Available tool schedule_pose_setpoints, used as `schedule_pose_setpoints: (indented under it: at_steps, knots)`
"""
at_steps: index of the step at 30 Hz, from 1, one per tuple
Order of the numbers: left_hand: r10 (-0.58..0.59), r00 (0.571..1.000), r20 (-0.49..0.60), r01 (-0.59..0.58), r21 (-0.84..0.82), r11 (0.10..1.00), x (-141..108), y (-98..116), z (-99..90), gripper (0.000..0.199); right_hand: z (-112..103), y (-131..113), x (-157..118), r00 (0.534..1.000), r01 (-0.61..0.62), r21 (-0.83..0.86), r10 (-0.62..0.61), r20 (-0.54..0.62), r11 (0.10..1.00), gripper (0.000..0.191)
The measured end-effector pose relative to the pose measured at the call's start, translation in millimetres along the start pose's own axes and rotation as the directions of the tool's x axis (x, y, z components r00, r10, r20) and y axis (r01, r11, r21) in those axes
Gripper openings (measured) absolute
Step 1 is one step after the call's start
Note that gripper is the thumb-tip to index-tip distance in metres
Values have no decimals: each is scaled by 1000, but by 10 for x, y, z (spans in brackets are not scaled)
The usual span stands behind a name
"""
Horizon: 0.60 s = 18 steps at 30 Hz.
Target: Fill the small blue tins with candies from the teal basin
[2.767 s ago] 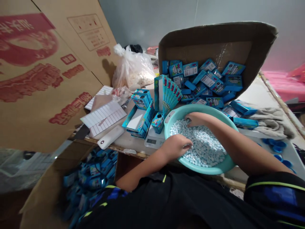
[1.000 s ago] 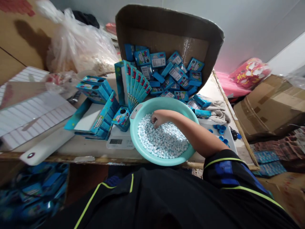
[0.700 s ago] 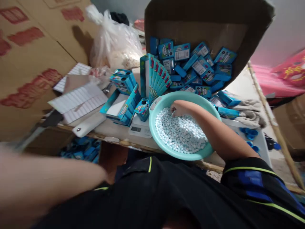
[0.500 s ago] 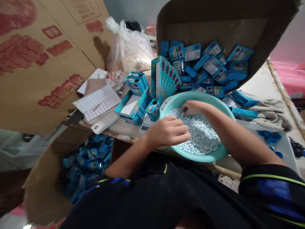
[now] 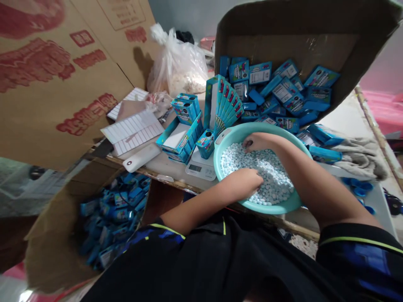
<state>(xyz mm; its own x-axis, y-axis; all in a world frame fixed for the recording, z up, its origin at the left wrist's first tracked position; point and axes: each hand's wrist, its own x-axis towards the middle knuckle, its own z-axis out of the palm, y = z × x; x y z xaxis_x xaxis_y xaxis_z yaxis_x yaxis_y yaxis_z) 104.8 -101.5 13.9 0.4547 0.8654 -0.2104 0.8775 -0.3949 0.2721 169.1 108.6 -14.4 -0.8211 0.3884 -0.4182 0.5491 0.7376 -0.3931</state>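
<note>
A turquoise basin [image 5: 307,155] of small pale-blue candies [image 5: 273,180] sits before me, with both hands inside it. My left hand [image 5: 247,182] rests on the candies at the near side, fingers curled in and tips hidden. Toward the back of the basin, my right hand [image 5: 256,142] points down into the candies with bent, closed fingers. A small dark spot shows at its fingers; what it is I cannot make out. Left of the basin, a small blue candy box [image 5: 206,144] stands on a white digital scale [image 5: 201,170].
Blue display trays [image 5: 181,140] and a fan of blue cartons [image 5: 228,109] stand behind the scale. A large cardboard box [image 5: 289,42] holds several blue boxes. More lie in a lower carton [image 5: 59,235] at left. A grey cloth [image 5: 362,157] lies at right.
My left hand has moved right and down from above the basin's rim into the candies. My right hand stays at the back of the basin. The scale's display has come into view.
</note>
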Motion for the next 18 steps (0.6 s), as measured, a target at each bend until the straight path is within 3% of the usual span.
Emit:
schedule_pose_setpoints:
  at_steps: [4, 9, 18]
  knots:
    - [-3, 1000, 27, 1, 51, 999, 64, 7, 30, 24, -2, 21, 31, 1000, 1, 26, -1, 9, 1000, 35]
    - [148, 985, 84, -155, 93, 983, 66, -83, -55, 19, 3, 60, 45, 1000, -13, 75, 14, -8, 997, 33]
    - [177, 983, -54, -177, 8, 984, -88, -252, -102, 13, 5, 57, 52, 999, -31, 111, 36, -41, 993, 30]
